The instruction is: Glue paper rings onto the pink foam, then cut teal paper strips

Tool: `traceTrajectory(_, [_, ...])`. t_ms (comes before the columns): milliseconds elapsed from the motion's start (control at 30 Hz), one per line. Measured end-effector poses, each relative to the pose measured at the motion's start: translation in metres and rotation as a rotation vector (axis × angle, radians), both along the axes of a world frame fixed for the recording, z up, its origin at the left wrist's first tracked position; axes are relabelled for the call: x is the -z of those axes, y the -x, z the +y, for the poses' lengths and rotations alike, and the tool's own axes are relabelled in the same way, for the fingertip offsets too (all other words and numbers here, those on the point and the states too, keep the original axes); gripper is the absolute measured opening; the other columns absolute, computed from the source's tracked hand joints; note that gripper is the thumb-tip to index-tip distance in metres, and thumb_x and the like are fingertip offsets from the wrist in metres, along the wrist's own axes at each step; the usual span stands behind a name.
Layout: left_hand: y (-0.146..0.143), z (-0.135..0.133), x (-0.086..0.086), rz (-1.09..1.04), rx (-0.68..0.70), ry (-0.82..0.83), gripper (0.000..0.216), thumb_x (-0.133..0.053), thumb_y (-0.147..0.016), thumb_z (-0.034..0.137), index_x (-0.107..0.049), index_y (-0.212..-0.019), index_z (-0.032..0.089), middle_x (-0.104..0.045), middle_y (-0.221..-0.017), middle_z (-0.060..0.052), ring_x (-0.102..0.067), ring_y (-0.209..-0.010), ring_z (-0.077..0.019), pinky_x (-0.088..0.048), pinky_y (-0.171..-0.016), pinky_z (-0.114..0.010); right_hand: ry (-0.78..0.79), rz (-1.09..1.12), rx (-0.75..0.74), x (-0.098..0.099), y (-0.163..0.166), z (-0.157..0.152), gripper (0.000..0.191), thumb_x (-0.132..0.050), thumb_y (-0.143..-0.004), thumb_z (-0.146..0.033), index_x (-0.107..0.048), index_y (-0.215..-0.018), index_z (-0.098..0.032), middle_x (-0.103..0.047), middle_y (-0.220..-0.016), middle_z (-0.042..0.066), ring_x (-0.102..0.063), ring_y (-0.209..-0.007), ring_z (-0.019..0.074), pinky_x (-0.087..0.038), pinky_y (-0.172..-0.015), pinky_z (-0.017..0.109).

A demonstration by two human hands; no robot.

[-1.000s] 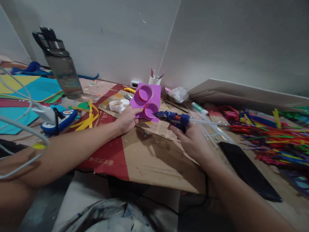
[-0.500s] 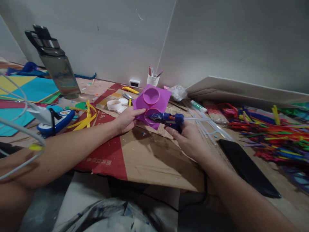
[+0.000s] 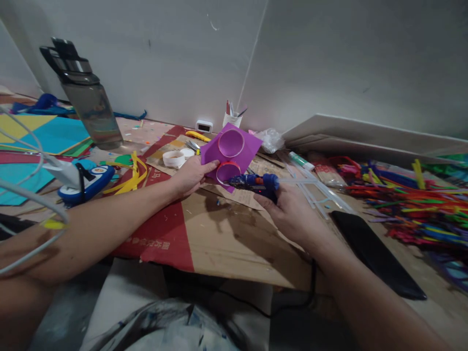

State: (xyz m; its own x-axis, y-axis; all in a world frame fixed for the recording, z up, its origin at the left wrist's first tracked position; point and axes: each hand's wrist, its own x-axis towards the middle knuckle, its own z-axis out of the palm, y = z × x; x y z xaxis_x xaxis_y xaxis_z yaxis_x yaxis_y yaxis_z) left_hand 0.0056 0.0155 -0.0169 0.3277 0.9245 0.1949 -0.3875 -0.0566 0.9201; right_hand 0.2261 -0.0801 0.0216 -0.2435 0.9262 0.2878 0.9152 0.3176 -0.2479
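Note:
My left hand [image 3: 193, 175] grips a purple sheet [image 3: 245, 145] by its left edge, thumb on the front face, holding it up off the cardboard. Two round rings stand out from the sheet, an upper ring [image 3: 231, 143] and a lower ring [image 3: 228, 171]. My right hand [image 3: 288, 209] is wrapped around a blue glue gun [image 3: 261, 184], with a clear glue stick [image 3: 296, 180] poking out of its back end. The gun's nozzle points left at the lower ring's rim; whether it touches cannot be told.
Red and brown cardboard [image 3: 234, 239] covers the table. A water bottle [image 3: 91, 112] and a blue power strip [image 3: 87, 185] with cables stand left. Loose glue sticks [image 3: 310, 195], a black phone [image 3: 376, 253] and many pipe cleaners [image 3: 420, 195] lie right. A pen cup [image 3: 232, 119] stands at the back.
The purple sheet has turned and tilted a little in my left hand, its right corner now further right and higher. The glue gun's nozzle has shifted slightly right and down along the lower ring.

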Motion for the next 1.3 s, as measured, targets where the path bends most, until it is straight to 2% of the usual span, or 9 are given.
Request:
traceTrajectory(367, [-0.004,-0.007,0.000,0.093,0.066,0.006,0.037,-0.074,-0.071,0.030,-0.064,-0.103,0.013,-0.070,-0.098,-0.010,-0.066,-0.081,-0.0188,-0.054,-0.078,-0.038,0.014,0.010,-0.019,0.000,0.004,-0.001,0.027,-0.046,-0.089,-0.037,-0.061,-0.085,-0.016,-0.065,-0.078,0.010,-0.059,-0.072,0.0229,-0.039,-0.063,0.032])
traceTrajectory(667, [0.006,-0.001,-0.007,0.272,-0.033,-0.067,0.032,-0.071,-0.073,0.036,-0.065,-0.095,0.013,-0.070,-0.087,-0.007,-0.063,-0.070,-0.0160,-0.051,-0.069,-0.030,0.003,-0.054,-0.016,-0.006,-0.002,0.000,0.023,-0.049,-0.088,-0.037,-0.062,-0.086,-0.018,-0.066,-0.077,0.009,-0.058,-0.071,0.0222,-0.038,-0.061,0.031])
traceTrajectory(867, [0.009,-0.001,-0.013,0.530,-0.149,-0.151,0.027,-0.066,-0.075,0.037,-0.067,-0.087,0.013,-0.067,-0.074,-0.005,-0.058,-0.061,-0.0143,-0.047,-0.060,-0.026,0.002,-0.089,0.020,-0.006,-0.005,0.001,0.027,-0.047,-0.088,-0.040,-0.060,-0.083,-0.017,-0.065,-0.077,0.012,-0.059,-0.072,0.0249,-0.038,-0.062,0.033])
traceTrajectory(933, [0.008,-0.001,-0.013,0.578,-0.140,-0.179,0.026,-0.064,-0.076,0.037,-0.067,-0.085,0.013,-0.066,-0.073,-0.004,-0.057,-0.060,-0.0131,-0.046,-0.059,-0.025,0.000,-0.071,0.012,-0.005,-0.004,0.001,0.027,-0.046,-0.088,-0.040,-0.060,-0.084,-0.017,-0.065,-0.079,0.012,-0.059,-0.073,0.0252,-0.038,-0.063,0.033])
traceTrajectory(1100, [0.007,-0.002,-0.012,0.588,-0.068,-0.211,0.027,-0.063,-0.078,0.039,-0.067,-0.088,0.014,-0.068,-0.079,-0.004,-0.059,-0.063,-0.0134,-0.047,-0.061,-0.025,0.015,-0.044,-0.056,-0.002,-0.002,0.002,0.024,-0.047,-0.088,-0.037,-0.061,-0.088,-0.017,-0.066,-0.081,0.010,-0.059,-0.074,0.0234,-0.039,-0.063,0.032])
traceTrajectory(1300, [0.010,0.000,-0.015,0.598,-0.155,-0.210,0.026,-0.064,-0.076,0.039,-0.066,-0.079,0.014,-0.065,-0.072,-0.004,-0.055,-0.060,-0.0128,-0.045,-0.059,-0.024,-0.016,-0.103,0.005,-0.004,-0.006,0.002,0.025,-0.047,-0.089,-0.039,-0.060,-0.085,-0.018,-0.065,-0.078,0.010,-0.058,-0.072,0.0235,-0.037,-0.061,0.032])
